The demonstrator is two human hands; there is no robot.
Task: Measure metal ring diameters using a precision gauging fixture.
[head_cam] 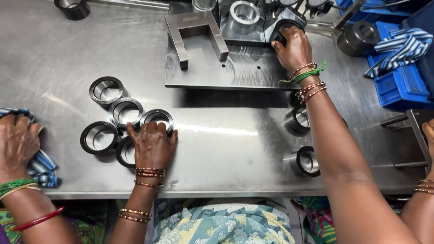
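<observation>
Spanning the view, a steel table (226, 144), gauge plate (212, 68) set at its far side, right hand (294, 47) closed around a dark ring (281, 28) there, left hand (151, 144) laid flat over clustered metal rings (125, 111), striped cloth (43, 165) gripped by another person's hand (16, 140).

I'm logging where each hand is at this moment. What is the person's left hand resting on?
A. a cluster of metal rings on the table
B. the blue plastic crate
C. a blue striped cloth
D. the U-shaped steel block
A: the left hand lies flat over the metal rings grouped on the steel table, while the right hand reaches to the gauge fixture.
</observation>
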